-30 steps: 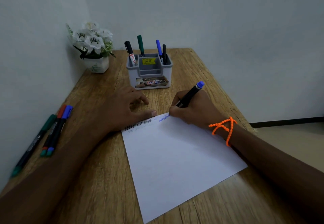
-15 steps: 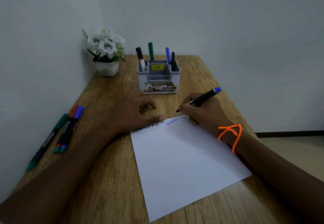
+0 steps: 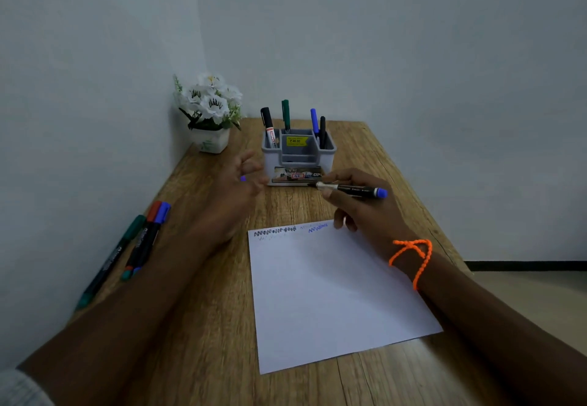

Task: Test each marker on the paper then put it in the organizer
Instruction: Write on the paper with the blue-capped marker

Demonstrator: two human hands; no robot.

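The sheet of paper [image 3: 333, 294] lies nearest on the wooden worktop [image 3: 203, 342], short of both hands, with a black scribble [image 3: 274, 232] and a blue scribble [image 3: 317, 228] along its far edge. The blue scribble sits just short of the right hand's knuckles.

The right hand [image 3: 365, 212], with an orange cord bracelet [image 3: 413, 255] at its wrist, hovers over the far right corner of the paper. Its fingers [image 3: 332, 196] are curled and pinch the uncapped marker [image 3: 352, 188], which lies nearly level, its tip pointing left toward the other hand and its blue end [image 3: 382, 193] pointing right.

Left of that tip, apart from it, the left hand [image 3: 238, 189] is raised above the worktop and blurred. Its fingers [image 3: 251, 167] look loosely spread, and a small blue thing [image 3: 243, 178] shows at them; whether they pinch it I cannot tell.

Well left of the left hand, by the wall, three capped markers lie side by side: a green one [image 3: 109, 259], a red one [image 3: 141, 240] and a blue one [image 3: 151, 240].

Just beyond the fingertips of both hands stands the grey organizer [image 3: 298, 159]. A black marker [image 3: 268, 126] and a green marker [image 3: 286, 115] stand in its left side, a blue marker [image 3: 314, 121] and a thin black pen [image 3: 322, 131] in its right.

Farther left, in the corner, is a white pot of white flowers [image 3: 208, 110].
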